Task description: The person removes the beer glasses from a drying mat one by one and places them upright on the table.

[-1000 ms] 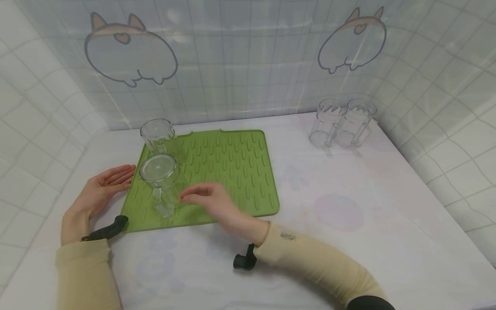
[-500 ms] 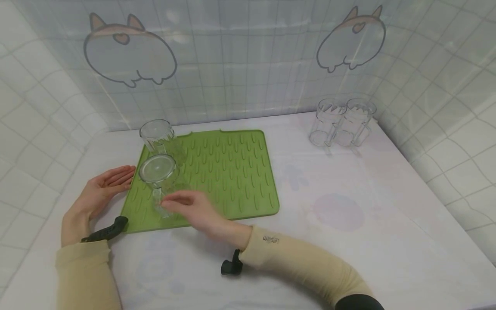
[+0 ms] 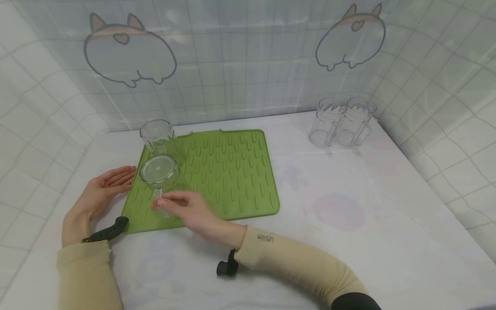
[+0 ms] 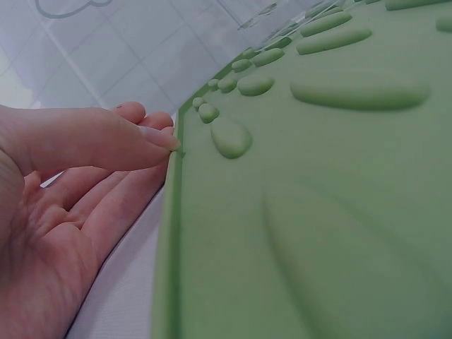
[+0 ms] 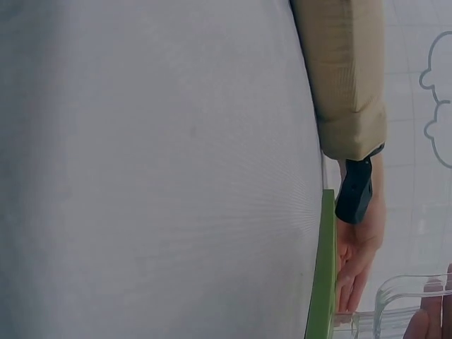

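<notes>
A clear glass mug [image 3: 158, 168] stands upside down on the green drying mat [image 3: 232, 189], its handle toward me. My right hand [image 3: 190, 213] holds that handle with thumb and fingers; in the right wrist view, fingertips [image 5: 431, 314] show at the clear handle [image 5: 395, 289]. Just behind stands a second upturned glass mug [image 3: 156, 131], near the mat's back left corner. With its fingers extended, my left hand [image 3: 102, 187] rests beside the mat's left edge. The left wrist view shows the thumb [image 4: 152, 141] touching the mat's raised rim.
Two more clear glass mugs [image 3: 327, 122] stand upright, side by side, at the back right of the white-covered table [image 3: 387, 224]. A tile-patterned curtain with cartoon dogs [image 3: 129, 51] hangs behind, with tiled sheets at both sides.
My right hand has moved left, from beside the near mug onto its handle, and now holds it. The mugs and my left hand have stayed in place.
</notes>
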The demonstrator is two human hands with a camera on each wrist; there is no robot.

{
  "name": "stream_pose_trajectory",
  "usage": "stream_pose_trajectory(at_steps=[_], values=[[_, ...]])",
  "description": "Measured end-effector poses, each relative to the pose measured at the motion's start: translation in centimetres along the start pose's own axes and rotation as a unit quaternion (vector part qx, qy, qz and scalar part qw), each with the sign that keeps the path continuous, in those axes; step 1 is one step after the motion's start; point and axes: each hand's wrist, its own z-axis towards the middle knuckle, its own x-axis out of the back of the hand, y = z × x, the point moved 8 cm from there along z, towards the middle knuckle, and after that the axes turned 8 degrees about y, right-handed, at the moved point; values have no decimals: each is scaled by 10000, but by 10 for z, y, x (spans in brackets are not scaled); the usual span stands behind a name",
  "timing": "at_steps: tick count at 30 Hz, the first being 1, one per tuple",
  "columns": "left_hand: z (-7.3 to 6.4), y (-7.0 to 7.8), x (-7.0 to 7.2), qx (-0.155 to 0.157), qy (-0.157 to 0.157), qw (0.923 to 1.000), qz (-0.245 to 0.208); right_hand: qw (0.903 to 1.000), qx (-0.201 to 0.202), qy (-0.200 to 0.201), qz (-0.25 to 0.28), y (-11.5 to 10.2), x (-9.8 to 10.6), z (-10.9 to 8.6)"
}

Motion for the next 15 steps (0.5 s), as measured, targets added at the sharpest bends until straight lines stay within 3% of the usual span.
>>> stream_pose_trajectory(at_steps=[15], values=[[1,-2,0,-21,20,9999,125,9997,-52,-107,211,5,1,3]])
